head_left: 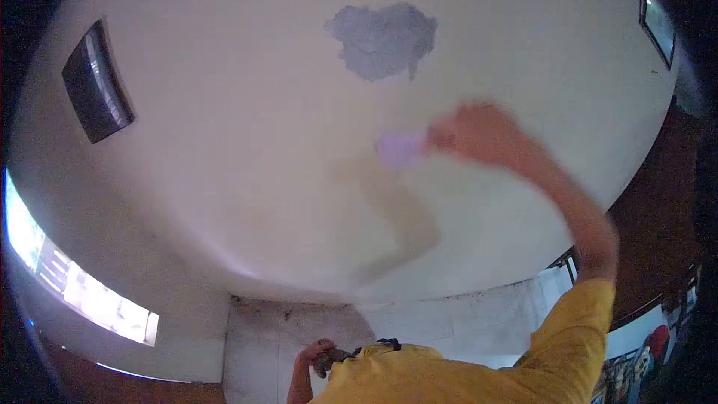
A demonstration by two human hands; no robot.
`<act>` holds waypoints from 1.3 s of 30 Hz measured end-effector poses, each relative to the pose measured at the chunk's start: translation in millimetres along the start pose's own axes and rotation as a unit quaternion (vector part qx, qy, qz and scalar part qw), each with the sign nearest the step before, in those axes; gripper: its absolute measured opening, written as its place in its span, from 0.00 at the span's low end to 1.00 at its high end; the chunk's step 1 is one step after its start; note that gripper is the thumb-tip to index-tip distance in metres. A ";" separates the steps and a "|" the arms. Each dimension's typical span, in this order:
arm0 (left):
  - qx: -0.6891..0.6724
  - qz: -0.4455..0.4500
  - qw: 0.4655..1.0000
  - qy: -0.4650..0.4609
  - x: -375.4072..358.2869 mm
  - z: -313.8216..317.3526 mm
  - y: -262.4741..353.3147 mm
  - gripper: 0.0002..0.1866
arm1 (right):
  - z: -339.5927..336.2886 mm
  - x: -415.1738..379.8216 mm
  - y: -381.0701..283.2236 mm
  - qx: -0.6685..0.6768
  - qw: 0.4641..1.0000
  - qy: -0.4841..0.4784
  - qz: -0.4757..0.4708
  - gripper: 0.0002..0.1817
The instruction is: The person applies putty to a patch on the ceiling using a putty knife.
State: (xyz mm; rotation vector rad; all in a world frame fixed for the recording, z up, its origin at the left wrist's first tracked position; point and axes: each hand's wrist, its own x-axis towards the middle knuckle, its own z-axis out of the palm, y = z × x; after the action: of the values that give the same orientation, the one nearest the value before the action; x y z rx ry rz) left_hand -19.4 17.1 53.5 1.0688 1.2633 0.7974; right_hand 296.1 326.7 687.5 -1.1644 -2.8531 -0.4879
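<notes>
My right hand [479, 135], smeared by motion, is raised in front of the pale wall [224, 105]. Its fingers are closed on a flat lilac piece [400, 150], which sticks out to the left, close to the wall; its exact kind is blurred. Above it on the wall is a rough grey patch [385, 39] with ragged edges. Low in the view, my left hand [320, 349] is held near my yellow shirt [426, 378]. The fingers are curled around a dark grey lump [326, 363].
A dark framed panel [97, 86] hangs on the wall at left, and a framed picture [658, 26] at far right. Bright window openings [97, 295] are at lower left. Light floor tiles [262, 337] run along the wall's foot. Assorted items [636, 366] stand at lower right.
</notes>
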 end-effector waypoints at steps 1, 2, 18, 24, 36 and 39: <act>0.032 0.045 0.998 0.016 -2.6 1.6 1.5 0.19 | 49.8 -18.2 -2.4 0.058 0.998 -0.025 0.003 0.25; 0.042 0.033 0.999 0.006 -6.2 5.2 17.1 0.19 | 95.6 -33.8 -9.3 0.151 0.984 -0.089 0.022 0.27; -0.035 -0.147 0.987 -0.053 20.0 64.9 14.8 0.17 | 685.0 -434.3 -176.1 0.715 0.430 -0.377 0.403 0.22; -0.035 -0.156 0.987 -0.034 10.2 68.9 24.2 0.17 | 680.6 -418.9 -172.7 0.723 0.419 -0.381 0.396 0.19; -0.054 -0.169 0.984 -0.023 0.3 30.3 21.5 0.18 | 796.3 -289.2 -201.0 0.675 0.678 -0.211 0.202 0.15; -0.060 -0.166 0.984 -0.022 13.5 4.8 22.0 0.18 | 736.8 -199.5 -181.3 0.631 0.670 -0.255 0.296 0.16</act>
State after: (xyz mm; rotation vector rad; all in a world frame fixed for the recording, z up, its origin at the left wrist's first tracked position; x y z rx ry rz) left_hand -10.6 36.0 69.3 0.7488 1.2972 0.5829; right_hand 387.1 285.9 -90.8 -1.6805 -1.8326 1.7319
